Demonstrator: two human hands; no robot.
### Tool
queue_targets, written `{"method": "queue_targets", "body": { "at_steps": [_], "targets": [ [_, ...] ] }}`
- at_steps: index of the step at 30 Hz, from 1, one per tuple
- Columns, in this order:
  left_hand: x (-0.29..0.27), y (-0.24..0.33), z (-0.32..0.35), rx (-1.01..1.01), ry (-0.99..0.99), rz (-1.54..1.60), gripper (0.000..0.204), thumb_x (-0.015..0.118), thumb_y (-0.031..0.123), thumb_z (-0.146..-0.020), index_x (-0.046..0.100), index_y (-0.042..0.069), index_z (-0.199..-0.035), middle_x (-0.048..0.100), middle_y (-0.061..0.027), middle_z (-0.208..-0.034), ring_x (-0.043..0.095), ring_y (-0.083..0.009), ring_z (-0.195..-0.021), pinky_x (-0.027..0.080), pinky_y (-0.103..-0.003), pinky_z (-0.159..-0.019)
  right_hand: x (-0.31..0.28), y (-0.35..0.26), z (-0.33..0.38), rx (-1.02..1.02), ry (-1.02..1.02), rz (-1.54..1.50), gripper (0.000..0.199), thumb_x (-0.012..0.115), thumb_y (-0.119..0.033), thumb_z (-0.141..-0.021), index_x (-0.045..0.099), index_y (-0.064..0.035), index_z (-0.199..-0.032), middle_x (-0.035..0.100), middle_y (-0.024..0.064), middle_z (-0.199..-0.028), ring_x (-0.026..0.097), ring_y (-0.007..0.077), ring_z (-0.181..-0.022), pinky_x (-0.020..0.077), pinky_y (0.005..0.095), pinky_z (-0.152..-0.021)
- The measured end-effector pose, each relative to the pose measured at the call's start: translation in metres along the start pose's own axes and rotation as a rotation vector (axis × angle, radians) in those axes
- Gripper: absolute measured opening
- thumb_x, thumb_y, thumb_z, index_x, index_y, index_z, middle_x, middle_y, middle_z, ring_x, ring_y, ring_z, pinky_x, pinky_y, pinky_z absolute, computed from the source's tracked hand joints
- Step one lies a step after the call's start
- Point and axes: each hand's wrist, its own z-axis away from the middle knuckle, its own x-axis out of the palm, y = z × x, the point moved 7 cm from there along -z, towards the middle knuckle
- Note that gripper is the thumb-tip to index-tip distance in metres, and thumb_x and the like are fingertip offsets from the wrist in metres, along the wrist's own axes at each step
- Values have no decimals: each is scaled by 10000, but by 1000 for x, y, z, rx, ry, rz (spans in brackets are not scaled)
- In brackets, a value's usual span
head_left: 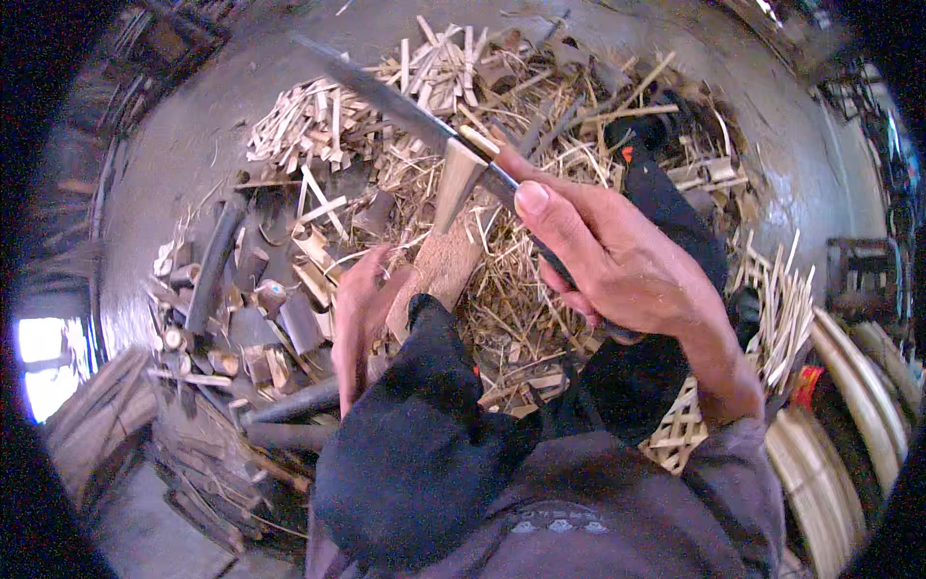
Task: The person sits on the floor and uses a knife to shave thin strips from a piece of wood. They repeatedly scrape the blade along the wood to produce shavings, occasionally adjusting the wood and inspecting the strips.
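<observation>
A long, dark-bladed knife (400, 106) is in my right hand (627, 256), its blade pointing to the far left. The fingers wrap round the handle and the thumb presses along it. A split piece of bamboo (457, 185) sits at the blade, its lower end close to a worn wooden block (449, 265); whether it touches the block I cannot tell. My left hand (362, 299) is beside the block's left side, somewhat blurred, with thumb and fingers apart and nothing visible in it.
Cut bamboo sections (299, 323) lie to the left. Piles of short split strips (318, 121) are at the far side, with shavings (521, 328) around the block. Upright thin sticks (779, 314) and bundled long strips (820, 473) stand at the right.
</observation>
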Motion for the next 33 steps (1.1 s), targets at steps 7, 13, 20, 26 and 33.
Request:
{"method": "queue_targets", "body": {
  "at_steps": [7, 13, 20, 26, 33],
  "targets": [
    [-64, 125, -34, 376, 405, 363, 539, 721, 333, -818, 530, 12, -1207, 592, -119, -1151, 580, -217, -1059, 485, -369, -886, 2, 79, -54, 44, 13, 84, 459, 380, -387, -987, 534, -21, -1216, 629, 264, -1030, 626, 347, -962, 466, 427, -841],
    [-14, 174, -97, 443, 79, 78, 390, 703, 253, -802, 542, 34, -1081, 606, -152, -1047, 601, -286, -956, 469, -371, -811, -9, 88, -74, -191, 24, 153, 456, 626, -355, -872, 532, -20, -1166, 619, 135, -886, 567, 229, -799, 462, 368, -708],
    [7, 217, -117, 617, 81, -99, 253, 672, 216, -803, 561, 23, -923, 589, -134, -839, 586, -303, -843, 453, -396, -736, -40, 105, -86, -307, 46, 136, 240, 674, -181, -814, 549, -48, -969, 554, 35, -704, 487, 124, -619, 423, 312, -556],
    [29, 227, -136, 869, 185, -269, 218, 657, 269, -791, 611, 76, -881, 632, -86, -866, 559, -282, -839, 414, -401, -737, -61, 128, -91, -346, 225, 242, 189, 641, -134, -788, 588, -34, -938, 604, 111, -679, 585, 192, -597, 473, 371, -567],
    [45, 224, -146, 773, 175, -347, 218, 660, 325, -802, 644, 140, -916, 654, -24, -907, 541, -226, -930, 306, -389, -839, -71, 143, -98, -326, 370, 312, 209, 588, -139, -775, 570, -6, -935, 606, 122, -643, 604, 217, -566, 469, 388, -526]
  ]
}}
